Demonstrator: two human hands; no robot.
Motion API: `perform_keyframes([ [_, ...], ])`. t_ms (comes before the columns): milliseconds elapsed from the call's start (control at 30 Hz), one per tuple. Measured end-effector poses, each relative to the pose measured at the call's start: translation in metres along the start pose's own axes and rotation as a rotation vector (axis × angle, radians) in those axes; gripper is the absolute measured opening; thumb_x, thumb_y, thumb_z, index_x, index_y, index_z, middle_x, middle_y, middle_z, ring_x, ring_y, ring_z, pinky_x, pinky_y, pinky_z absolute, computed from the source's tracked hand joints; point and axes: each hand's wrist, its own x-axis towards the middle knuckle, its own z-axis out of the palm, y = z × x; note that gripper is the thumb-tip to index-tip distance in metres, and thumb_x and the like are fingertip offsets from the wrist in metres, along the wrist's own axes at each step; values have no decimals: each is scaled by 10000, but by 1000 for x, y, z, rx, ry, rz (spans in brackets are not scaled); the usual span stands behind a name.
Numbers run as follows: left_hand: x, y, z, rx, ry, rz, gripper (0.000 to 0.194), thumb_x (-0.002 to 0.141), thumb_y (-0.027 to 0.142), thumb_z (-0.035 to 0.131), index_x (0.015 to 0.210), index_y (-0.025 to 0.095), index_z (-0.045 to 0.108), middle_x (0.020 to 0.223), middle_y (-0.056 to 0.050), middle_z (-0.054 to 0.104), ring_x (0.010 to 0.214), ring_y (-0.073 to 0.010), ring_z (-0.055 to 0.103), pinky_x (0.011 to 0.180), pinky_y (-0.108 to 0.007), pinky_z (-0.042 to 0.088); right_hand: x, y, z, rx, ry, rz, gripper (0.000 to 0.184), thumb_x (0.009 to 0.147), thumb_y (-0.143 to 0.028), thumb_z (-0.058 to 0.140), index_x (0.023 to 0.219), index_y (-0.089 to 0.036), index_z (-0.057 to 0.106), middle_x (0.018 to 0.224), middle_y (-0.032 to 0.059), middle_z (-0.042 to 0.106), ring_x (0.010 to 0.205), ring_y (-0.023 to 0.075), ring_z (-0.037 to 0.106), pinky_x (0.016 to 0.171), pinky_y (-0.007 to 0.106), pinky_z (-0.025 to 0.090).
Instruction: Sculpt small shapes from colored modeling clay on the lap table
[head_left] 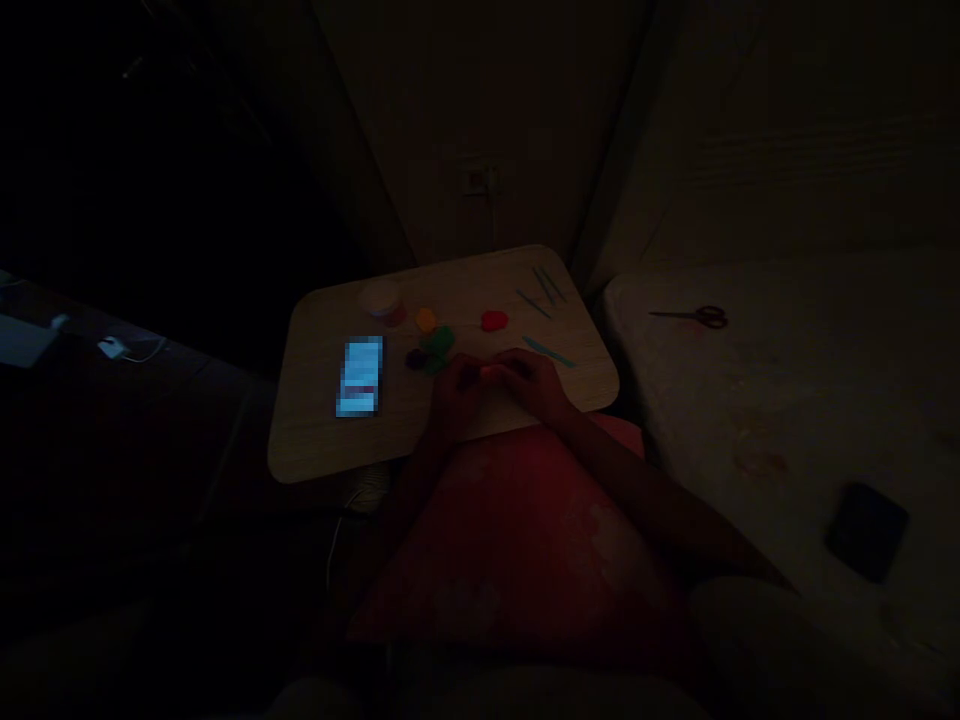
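Observation:
My left hand [452,390] and my right hand [536,382] meet over the near edge of a small wooden-topped table [315,440]. Their fingers are closed together around a small red piece of modelling clay [489,372], mostly hidden in the dim light. Just beyond the fingers lies a larger red lump of clay [494,320]. Green clay [439,342] sits close to my left hand, with a dark purple lump [416,358] and an orange lump [425,320] around it. A blue-green modelling tool [549,352] rests beyond my right hand.
Several thin sticks [551,285] lie at the table's far right. A tub [382,302] stands at the far left, behind a lit phone [361,376]. On the pale surface to the right are scissors [690,317] and a dark square object [868,532]. The room is very dark.

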Motion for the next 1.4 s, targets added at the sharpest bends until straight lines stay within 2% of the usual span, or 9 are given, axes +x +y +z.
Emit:
perform_keyframes([
  [200, 0, 5, 1, -65, 58, -34, 378, 792, 536, 799, 781, 190, 647, 731, -7, 678, 706, -160, 624, 637, -264, 495, -2, -2, -2, -5, -33, -45, 266, 847, -447, 750, 961, -207, 739, 955, 70, 774, 852, 209, 701, 759, 325, 550],
  [467, -1, 1, -2, -24, 22, -27, 364, 788, 503, 806, 758, 183, 634, 684, 3, 663, 640, -138, 587, 573, -244, 434, -3, -5, -3, -56, -33, -60, 252, 883, -438, 689, 884, -192, 744, 823, 54, 751, 716, 181, 647, 637, 285, 485],
  [633, -1, 3, -2, 5, 46, -49, 359, 780, 481, 806, 704, 179, 629, 621, 18, 624, 575, -122, 539, 526, -236, 393, -4, -5, -4, -103, -27, -83, 260, 898, -417, 659, 825, -185, 751, 738, 42, 730, 617, 160, 592, 571, 274, 417],
  [833, -1, 3, 0, -41, 58, -52, 332, 787, 458, 805, 709, 185, 633, 654, 7, 665, 607, -139, 587, 561, -249, 444, -4, -6, -3, -86, -5, -83, 204, 875, -367, 670, 864, -191, 772, 807, 52, 763, 714, 191, 663, 657, 296, 490],
  [1033, 0, -1, -1, -30, 65, -17, 299, 795, 450, 800, 786, 195, 645, 724, -7, 697, 668, -151, 621, 607, -257, 462, -2, 0, 1, -18, 80, -26, 173, 842, -350, 699, 941, -213, 735, 905, 59, 761, 806, 205, 690, 712, 313, 536],
  [1267, 1, 2, 2, -120, 32, -27, 303, 823, 470, 770, 862, 189, 661, 775, -22, 723, 721, -169, 671, 661, -276, 514, -1, 9, 2, -56, 116, 53, 253, 807, -431, 759, 819, -210, 637, 719, 11, 657, 655, 163, 590, 586, 275, 457],
  [1400, 2, 5, 1, -41, 52, -9, 289, 880, 431, 704, 736, 185, 660, 698, -18, 692, 691, -164, 648, 667, -279, 513, -1, 2, 1, -23, 48, 23, 298, 804, -490, 774, 809, -208, 677, 729, 20, 688, 656, 163, 603, 597, 280, 476],
])
